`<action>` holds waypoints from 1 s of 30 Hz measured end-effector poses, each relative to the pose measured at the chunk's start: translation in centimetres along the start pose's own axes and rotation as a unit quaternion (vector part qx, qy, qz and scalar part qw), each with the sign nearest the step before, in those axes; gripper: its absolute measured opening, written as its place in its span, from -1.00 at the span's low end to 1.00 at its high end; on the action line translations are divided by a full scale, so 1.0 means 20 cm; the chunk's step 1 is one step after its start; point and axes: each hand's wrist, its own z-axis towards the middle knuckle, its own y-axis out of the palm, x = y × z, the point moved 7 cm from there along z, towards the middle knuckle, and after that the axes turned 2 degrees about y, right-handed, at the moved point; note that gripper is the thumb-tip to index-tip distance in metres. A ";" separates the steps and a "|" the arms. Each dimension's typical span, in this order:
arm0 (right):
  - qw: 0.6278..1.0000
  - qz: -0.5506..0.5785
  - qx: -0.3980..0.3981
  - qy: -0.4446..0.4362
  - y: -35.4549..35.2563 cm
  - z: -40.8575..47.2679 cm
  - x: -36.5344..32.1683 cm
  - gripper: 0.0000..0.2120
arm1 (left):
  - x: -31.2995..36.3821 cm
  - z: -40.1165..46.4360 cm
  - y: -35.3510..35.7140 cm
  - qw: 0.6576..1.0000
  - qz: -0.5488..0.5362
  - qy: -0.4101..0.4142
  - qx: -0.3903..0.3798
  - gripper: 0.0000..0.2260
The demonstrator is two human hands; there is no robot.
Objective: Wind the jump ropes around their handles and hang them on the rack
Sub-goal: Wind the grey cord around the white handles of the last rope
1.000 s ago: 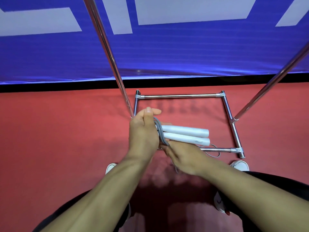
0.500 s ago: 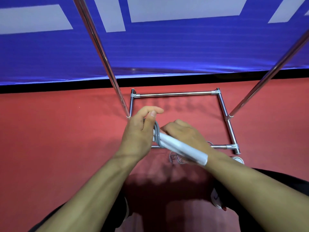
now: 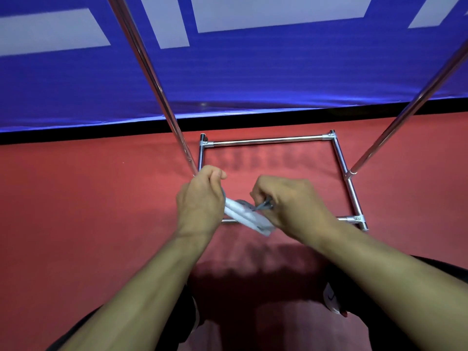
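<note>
Both hands work low over the near rail of the rack's floor frame. Left hand (image 3: 201,198) is curled round one end of the two white handles (image 3: 247,217), clamping them side by side so they act as a single spool; I judge that is why the grip sits at the end, leaving the rest of the length free for turns of rope. Handles slant from the left fist down toward me and to the right, their free end poking out below the right hand.

Right hand (image 3: 288,206) pinches the grey rope (image 3: 264,205) between thumb and curled fingers, just above the handles. Rope looks taut where it leaves the fingers, which I take as deliberate: tension keeps each turn snug. A grey band already lies across the handles near the left fist, so winding seems under way, not finished. How much loose rope remains I cannot tell; the hands hide it.

Rack (image 3: 268,141): chrome rectangle on the red floor (image 3: 88,211), two slanted poles rising out of frame left and right. Its hanging bar is out of view, above. Nothing hung that I can see.

Blue banner (image 3: 253,79) runs along the far side. White shoe (image 3: 331,298) shows near right, beside my right forearm.

Next, by my reckoning: more turns, tuck the tail, then lift to hang.
</note>
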 end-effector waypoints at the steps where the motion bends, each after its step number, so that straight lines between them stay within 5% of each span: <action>1: 1.000 -0.009 -0.018 -0.006 0.00 -0.01 -0.03 -0.91 | 0.01 0.01 -0.01 1.000 -0.010 0.006 0.020 -0.79; 5: 0.988 0.088 -0.104 0.071 0.06 -0.05 -0.02 -0.79 | 0.04 0.03 -0.09 0.993 -0.065 0.022 0.092 -0.76; 8: 0.925 0.247 -0.221 0.185 0.18 -0.14 -0.01 -0.71 | 0.02 0.07 -0.14 0.987 -0.093 0.018 0.127 -0.71; 10: 0.838 0.358 -0.304 0.277 0.26 -0.20 -0.06 -0.77 | 0.01 0.08 -0.16 0.985 -0.103 0.013 0.141 -0.73; 14: 0.569 0.548 -0.394 0.470 0.39 -0.34 -0.14 -0.92 | -0.01 0.09 -0.17 0.981 -0.131 0.005 0.147 -0.77; 16: 0.523 0.552 -0.413 0.501 0.42 -0.39 -0.15 -0.76 | -0.02 0.09 -0.17 0.980 -0.141 0.005 0.141 -0.77; 18: 0.550 0.523 -0.326 0.564 0.47 -0.39 -0.08 -0.71 | -0.03 0.10 -0.17 0.979 -0.142 0.002 0.144 -0.77; 20: 0.691 0.425 -0.142 0.567 0.44 -0.35 0.08 -0.70 | -0.05 0.11 -0.19 0.976 -0.144 -0.009 0.163 -0.77; 22: 0.853 0.274 0.016 0.443 0.28 -0.23 0.13 -0.73 | -0.10 0.13 -0.23 0.968 -0.156 -0.027 0.194 -0.77; 24: 0.936 0.188 0.065 0.291 0.15 -0.15 0.06 -0.76 | -0.15 0.14 -0.25 0.959 -0.173 -0.056 0.219 -0.75; 27: 0.980 0.111 -0.016 0.167 0.18 -0.15 -0.07 -0.64 | -0.14 0.14 -0.24 0.953 -0.185 -0.080 0.227 -0.75; 30: 0.959 0.190 -0.130 0.167 0.33 -0.21 -0.12 -0.71 | -0.08 0.12 -0.20 0.956 -0.199 -0.064 0.206 -0.76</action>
